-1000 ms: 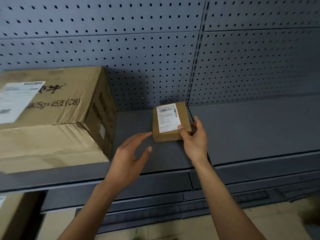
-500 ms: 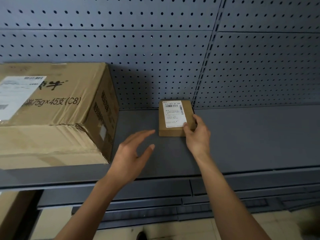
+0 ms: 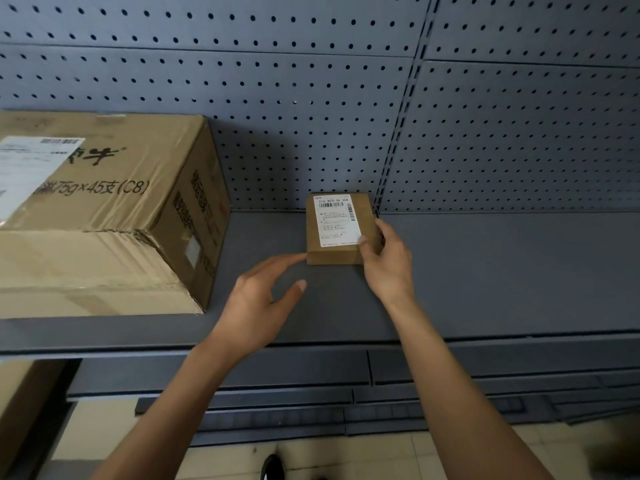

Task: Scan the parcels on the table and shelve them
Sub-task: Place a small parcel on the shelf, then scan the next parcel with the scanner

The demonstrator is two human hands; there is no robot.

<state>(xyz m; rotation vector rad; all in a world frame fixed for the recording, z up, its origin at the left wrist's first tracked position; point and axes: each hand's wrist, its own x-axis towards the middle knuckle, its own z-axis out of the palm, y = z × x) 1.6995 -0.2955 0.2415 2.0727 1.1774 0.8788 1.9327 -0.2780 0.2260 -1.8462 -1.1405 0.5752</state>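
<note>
Mid-frame on shelf (image 3: 485, 271): parcel (image 3: 341, 228) gripped at its right corner by right hand (image 3: 388, 265); left hand (image 3: 258, 299) spread wide, empty, fingertips touching parcel's lower-left corner. Big box (image 3: 104, 209) at left.

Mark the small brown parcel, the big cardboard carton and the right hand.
Small brown cardboard parcel (image 3: 334, 254): head view, front face below the label.
Large tan cardboard carton (image 3: 104, 168): head view, printed top face.
Right hand (image 3: 388, 261): head view, back of hand.
</note>
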